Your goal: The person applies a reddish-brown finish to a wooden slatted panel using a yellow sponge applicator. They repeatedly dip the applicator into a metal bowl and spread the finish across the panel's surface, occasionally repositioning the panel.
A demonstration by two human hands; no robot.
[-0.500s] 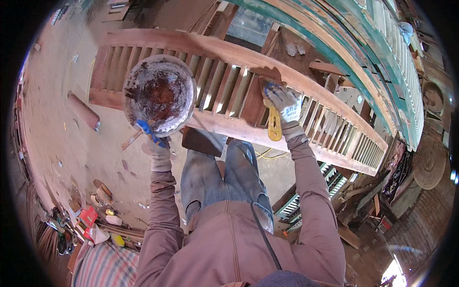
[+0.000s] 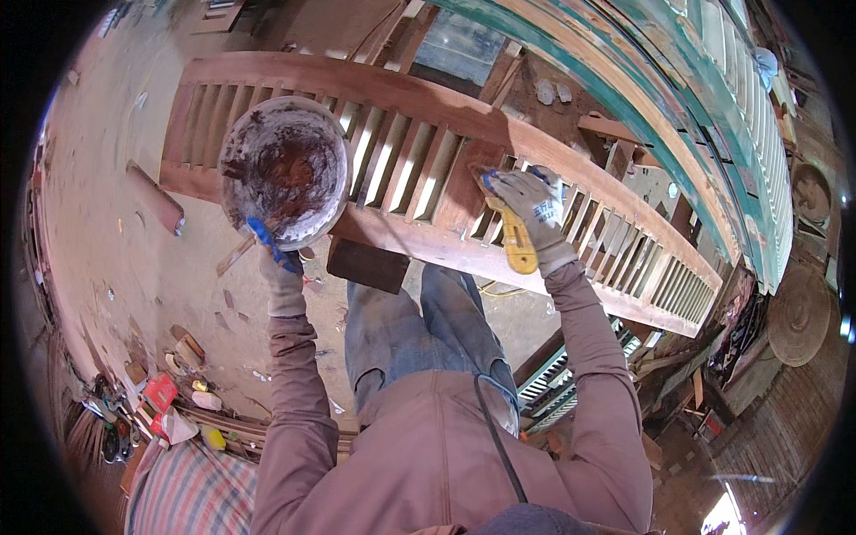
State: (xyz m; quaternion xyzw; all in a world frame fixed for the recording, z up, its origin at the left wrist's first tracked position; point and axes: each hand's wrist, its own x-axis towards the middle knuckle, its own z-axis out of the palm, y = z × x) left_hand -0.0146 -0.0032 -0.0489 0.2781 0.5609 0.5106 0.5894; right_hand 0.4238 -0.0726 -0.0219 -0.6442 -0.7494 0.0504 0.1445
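A: Why is the bowl (image 2: pixel 312 223) kept at the left, over the slatted panel (image 2: pixel 462 187)?
B: Probably so that the reddish-brown paste (image 2: pixel 290 165) is kept near the panel's slats; whether the bowl is partly supported by the panel cannot be told.

A: And how is it held?
B: Its near rim is pinched by the left hand (image 2: pixel 283 278), with the grip closed there and a wooden stick (image 2: pixel 234 257) apparently trapped alongside.

A: The right hand (image 2: pixel 532 198)?
B: Its grip is wrapped around the yellow-handled scraper (image 2: pixel 517 241), whose blade is brought to the panel's solid crosspiece, presumably for control at the edge.

A: The poses?
B: Both forearms are stretched forward; the right fingers are laid over the scraper, knuckles upward.
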